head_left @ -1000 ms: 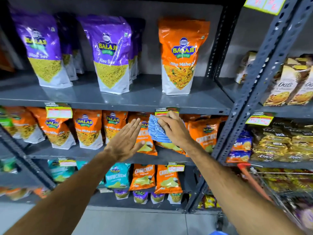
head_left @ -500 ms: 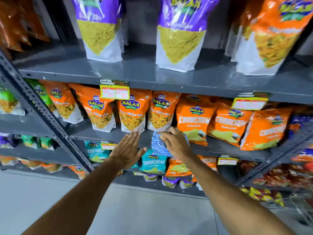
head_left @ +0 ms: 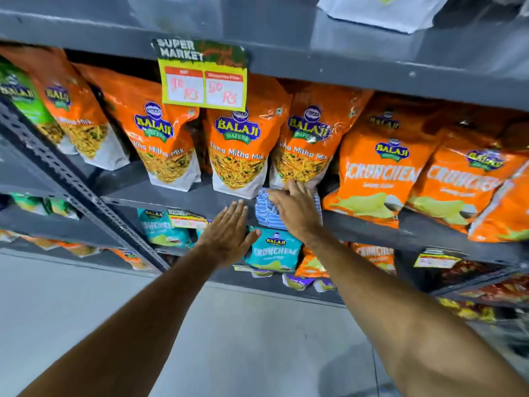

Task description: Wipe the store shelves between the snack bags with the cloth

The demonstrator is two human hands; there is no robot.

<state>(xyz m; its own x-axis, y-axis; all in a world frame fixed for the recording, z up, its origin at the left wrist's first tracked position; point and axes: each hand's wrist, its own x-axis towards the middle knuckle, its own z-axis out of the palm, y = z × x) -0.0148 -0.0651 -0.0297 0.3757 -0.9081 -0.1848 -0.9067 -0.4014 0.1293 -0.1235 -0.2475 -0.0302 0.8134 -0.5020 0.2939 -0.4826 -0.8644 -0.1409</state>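
Note:
My right hand (head_left: 294, 209) presses a blue-and-white striped cloth (head_left: 266, 210) against the front edge of the grey middle shelf (head_left: 171, 193), just below an orange Mitha Mix bag (head_left: 303, 147). The fingertips touch that bag's white bottom. My left hand (head_left: 226, 233) is flat, fingers together and extended, just left of the cloth at the shelf edge, holding nothing. More orange Mitha Mix bags (head_left: 160, 138) stand to the left and orange Crunchem bags (head_left: 375, 173) to the right on the same shelf.
A yellow price tag (head_left: 203, 81) hangs from the upper shelf edge. A slotted grey upright (head_left: 71, 181) runs diagonally at left. Teal Crunchem bags (head_left: 273, 250) sit on the lower shelf beneath my hands. Grey floor lies below.
The view has moved closer and dropped to the middle shelf. Both hands have reached forward, and the cloth now rests on the shelf edge under the Mitha Mix bag.

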